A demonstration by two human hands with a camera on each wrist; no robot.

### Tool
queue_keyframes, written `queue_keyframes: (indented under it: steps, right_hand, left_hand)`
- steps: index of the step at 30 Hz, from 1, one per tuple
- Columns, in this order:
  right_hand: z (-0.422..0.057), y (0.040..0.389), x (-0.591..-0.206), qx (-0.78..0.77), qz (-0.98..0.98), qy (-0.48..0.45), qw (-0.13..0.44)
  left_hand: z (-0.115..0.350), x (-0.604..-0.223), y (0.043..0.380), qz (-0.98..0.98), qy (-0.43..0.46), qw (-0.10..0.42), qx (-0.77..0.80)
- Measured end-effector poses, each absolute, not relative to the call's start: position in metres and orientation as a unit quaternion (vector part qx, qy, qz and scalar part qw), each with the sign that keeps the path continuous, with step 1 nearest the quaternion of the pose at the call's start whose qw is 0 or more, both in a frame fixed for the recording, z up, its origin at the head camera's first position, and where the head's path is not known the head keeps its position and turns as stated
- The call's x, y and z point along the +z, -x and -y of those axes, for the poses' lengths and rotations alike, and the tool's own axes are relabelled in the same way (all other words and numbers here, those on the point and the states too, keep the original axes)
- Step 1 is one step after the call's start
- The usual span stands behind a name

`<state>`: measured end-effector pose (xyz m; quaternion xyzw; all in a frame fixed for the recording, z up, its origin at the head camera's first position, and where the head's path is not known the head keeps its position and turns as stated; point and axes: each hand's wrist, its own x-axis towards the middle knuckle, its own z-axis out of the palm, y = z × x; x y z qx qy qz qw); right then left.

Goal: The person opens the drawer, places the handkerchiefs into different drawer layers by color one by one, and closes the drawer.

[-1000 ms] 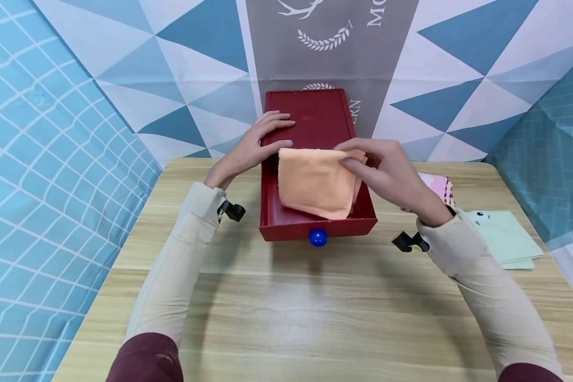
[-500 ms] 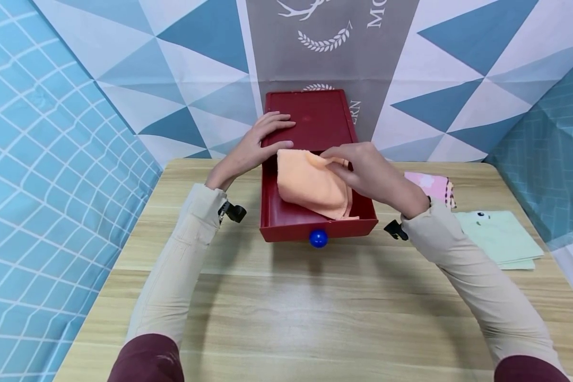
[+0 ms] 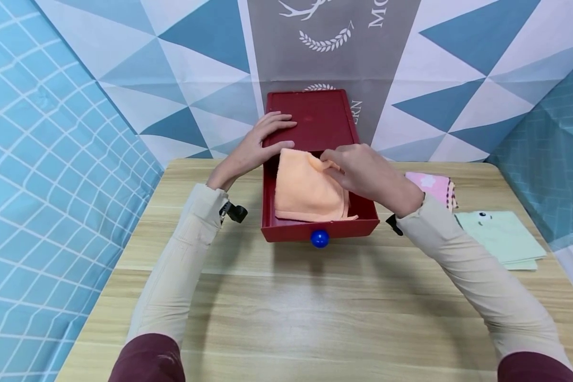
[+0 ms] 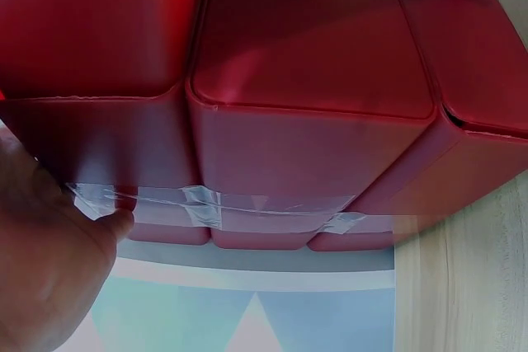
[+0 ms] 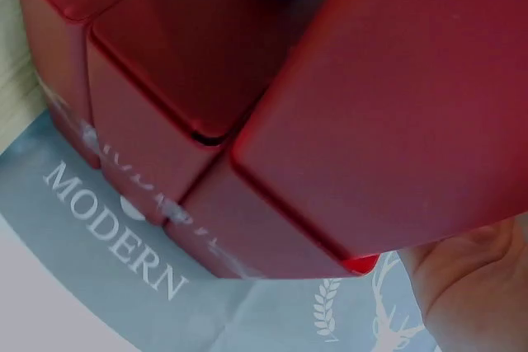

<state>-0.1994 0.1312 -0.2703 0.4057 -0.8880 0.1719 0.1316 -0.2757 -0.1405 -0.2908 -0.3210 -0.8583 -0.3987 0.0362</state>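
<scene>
A red drawer cabinet (image 3: 310, 119) stands against the back wall with its top drawer (image 3: 291, 233) pulled out. In that drawer lies an orange folded towel (image 3: 305, 191), its front edge close to the drawer's front wall. My right hand (image 3: 370, 175) pinches the towel's back right part, which bunches up between thumb and fingers. My left hand (image 3: 255, 144) rests on the cabinet's top at its left edge, fingers extended. The left wrist view shows part of the left hand (image 4: 58, 261) beside the cabinet's side; in the right wrist view the right hand (image 5: 478, 286) is mostly hidden behind the drawer.
A blue round knob (image 3: 320, 239) sticks out from the drawer's front. Right of the cabinet lie a pink patterned towel (image 3: 432, 185) and a light green folded towel (image 3: 503, 236) on the wooden table (image 3: 286, 318). Lower drawers (image 4: 305, 47) and clear tape (image 4: 198, 204) show in the left wrist view.
The right hand has moved left and slightly down with the orange towel, which now lies flatter in the drawer, its front left corner nearer the front wall. The left hand has stayed put.
</scene>
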Motion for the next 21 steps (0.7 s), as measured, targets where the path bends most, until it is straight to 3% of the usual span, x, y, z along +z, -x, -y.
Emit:
queue_keyframes:
  steps: [8, 18, 21]
  right_hand:
    - [-0.132, 0.191, -0.261, 0.173, 0.889, -0.399, 0.141]
    - [-0.135, 0.175, -0.260, 0.114, 0.868, -0.395, 0.278]
    - [-0.137, 0.167, -0.258, 0.150, 0.862, -0.419, 0.243]
  left_hand:
    - [0.142, -0.292, 0.276, 0.856, 0.319, 0.032, -0.406]
    - [0.142, -0.293, 0.277, 0.854, 0.322, 0.030, -0.406]
    - [0.142, -0.292, 0.277, 0.854, 0.323, 0.033, -0.407]
